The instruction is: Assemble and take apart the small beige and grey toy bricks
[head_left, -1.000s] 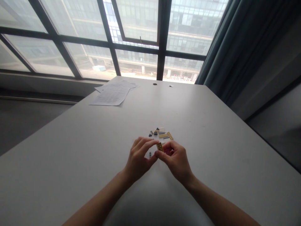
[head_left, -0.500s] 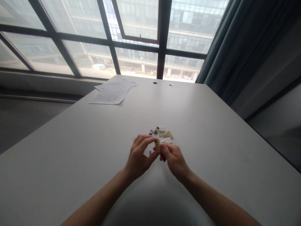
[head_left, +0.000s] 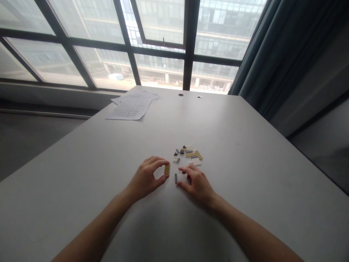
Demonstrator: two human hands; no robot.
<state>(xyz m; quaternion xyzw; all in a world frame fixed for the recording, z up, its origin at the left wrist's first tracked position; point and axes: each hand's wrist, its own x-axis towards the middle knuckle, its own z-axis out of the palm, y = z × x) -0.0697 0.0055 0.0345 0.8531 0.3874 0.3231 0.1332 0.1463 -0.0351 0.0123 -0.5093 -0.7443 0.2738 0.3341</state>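
Note:
Between the thumb and fingertips of my left hand [head_left: 149, 174] is a tan building-block plate [head_left: 167, 169], held upright by its ends. My right hand [head_left: 196, 182] is open, thumb and fingers apart, just right of a narrow grey block piece [head_left: 176, 178] lying on the table. Whether the thumb touches that piece I cannot tell. Beyond the right fingertips lies a flat white piece [head_left: 196, 162], partly covered by the hand. Small white and grey pieces [head_left: 176, 160] lie between the hands and a loose group of parts.
The group holds long tan plates [head_left: 191, 155], a white studded plate [head_left: 189, 147] and several small dark pieces [head_left: 182, 151]. They lie on a white table [head_left: 231, 145]. Printed papers [head_left: 133, 107] rest at its far left, before a window. A dark curtain [head_left: 261, 58] hangs at right.
My left hand has moved left with the tan plate. My right hand has let go of it and opened beside the narrow grey piece, which now shows fully.

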